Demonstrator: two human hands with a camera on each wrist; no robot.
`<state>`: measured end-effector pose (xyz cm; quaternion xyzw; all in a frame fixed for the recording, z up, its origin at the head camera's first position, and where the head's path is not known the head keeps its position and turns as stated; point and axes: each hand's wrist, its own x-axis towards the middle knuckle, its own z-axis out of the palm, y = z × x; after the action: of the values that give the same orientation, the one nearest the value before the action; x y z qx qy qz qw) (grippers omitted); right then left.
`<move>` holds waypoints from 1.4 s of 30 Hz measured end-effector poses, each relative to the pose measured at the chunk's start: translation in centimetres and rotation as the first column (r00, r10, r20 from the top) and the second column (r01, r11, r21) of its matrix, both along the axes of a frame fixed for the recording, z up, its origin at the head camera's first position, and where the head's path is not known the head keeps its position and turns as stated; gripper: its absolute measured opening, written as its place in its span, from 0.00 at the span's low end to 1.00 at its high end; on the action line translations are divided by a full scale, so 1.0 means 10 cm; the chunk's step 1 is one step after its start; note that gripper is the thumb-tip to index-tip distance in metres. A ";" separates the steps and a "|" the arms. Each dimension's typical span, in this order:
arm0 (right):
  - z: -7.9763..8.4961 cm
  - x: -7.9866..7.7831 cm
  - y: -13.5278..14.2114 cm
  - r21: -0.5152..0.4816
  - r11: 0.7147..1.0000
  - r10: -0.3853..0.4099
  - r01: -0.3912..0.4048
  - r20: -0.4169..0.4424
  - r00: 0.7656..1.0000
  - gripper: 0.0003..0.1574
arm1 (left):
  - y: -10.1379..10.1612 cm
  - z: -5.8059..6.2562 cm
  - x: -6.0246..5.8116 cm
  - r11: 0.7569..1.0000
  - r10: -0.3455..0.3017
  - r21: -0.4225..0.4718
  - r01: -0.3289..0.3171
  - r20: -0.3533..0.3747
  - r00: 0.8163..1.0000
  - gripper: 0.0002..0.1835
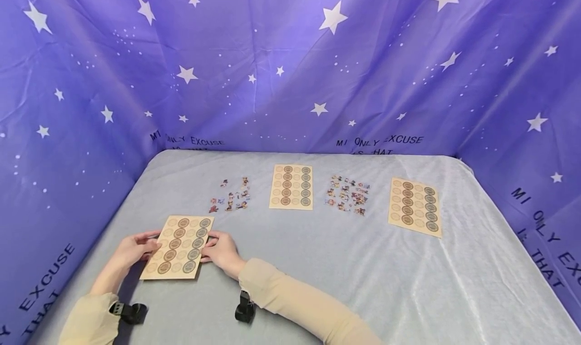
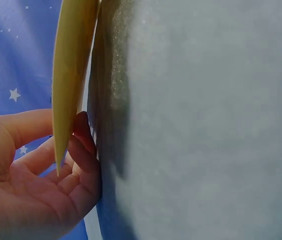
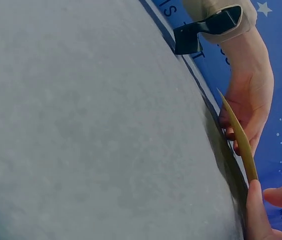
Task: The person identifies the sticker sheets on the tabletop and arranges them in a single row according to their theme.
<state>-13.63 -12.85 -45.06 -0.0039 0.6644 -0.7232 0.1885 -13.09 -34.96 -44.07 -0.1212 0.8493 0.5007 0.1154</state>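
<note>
A tan sheet of round stickers [image 1: 177,244], printed with columns of brown, pale and grey-green circles, is held between both hands at the table's front left. My left hand [image 1: 129,250] grips its left edge, thumb on top and fingers underneath. At the right edge, my right hand [image 1: 223,254] holds the sheet between thumb and fingers. In the left wrist view the sheet [image 2: 73,65] appears nearly edge-on, slightly bowed and raised off the cloth. The right wrist view shows the sheet's thin edge [image 3: 243,140] running between the two hands.
Two similar tan sticker sheets lie farther off, one at the back middle [image 1: 291,187] and one at the right [image 1: 415,206]. Clear sheets of small colourful cartoon stickers [image 1: 231,196] [image 1: 348,194] lie beside them. Grey cloth covers the table [image 1: 345,274]; purple star-printed curtains [image 1: 290,82] surround it.
</note>
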 end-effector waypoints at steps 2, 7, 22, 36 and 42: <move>0.00 -0.01 0.01 0.003 1.000 -0.007 0.007 0.008 1.000 0.30 | 0.03 0.01 -0.02 1.000 -0.002 -0.012 0.002 0.004 1.000 0.29; 0.00 -0.04 0.02 -0.004 0.999 -0.034 0.035 0.023 0.999 0.30 | 0.07 0.02 -0.06 0.999 0.004 -0.041 -0.003 0.002 1.000 0.29; -0.05 -0.07 0.01 0.020 0.998 -0.057 0.057 0.007 0.998 0.32 | 0.10 0.01 -0.10 0.997 0.012 -0.080 -0.014 -0.026 1.000 0.28; -0.05 -0.06 0.03 0.190 0.981 0.000 0.022 -0.115 0.993 0.32 | 0.18 0.01 -0.09 0.964 -0.050 -0.266 0.007 -0.156 0.987 0.23; -0.04 -0.08 0.05 0.205 0.979 0.041 -0.014 -0.127 0.991 0.34 | 0.19 0.05 -0.08 0.956 -0.064 -0.292 0.018 -0.149 0.987 0.23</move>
<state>-14.40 -12.37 -45.42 -0.0409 0.7459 -0.6467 0.1540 -13.89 -33.01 -43.62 -0.0794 0.9223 0.3762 0.0395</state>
